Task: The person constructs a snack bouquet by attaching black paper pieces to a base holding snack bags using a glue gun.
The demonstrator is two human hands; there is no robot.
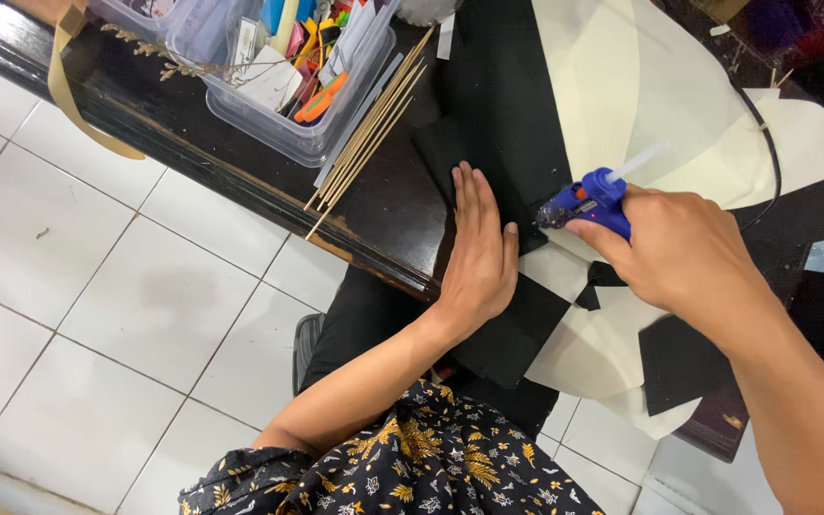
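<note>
Blue glue gun (588, 202) gripped in right hand (684, 250) | left hand (478, 250) flat, open (pressing black sheet (503, 124))

The person is wearing a short-sleeved shirt (412, 458) in black cloth, printed all over with golden-yellow leaf sprays and small white flowers (the pattern is showing densest across the chest). Dark trousers (364, 319) are covering the legs below it. Both forearms are showing bare, and the left hand (477, 253) and right hand (674, 250) are wearing no rings, watch or gloves.
</note>
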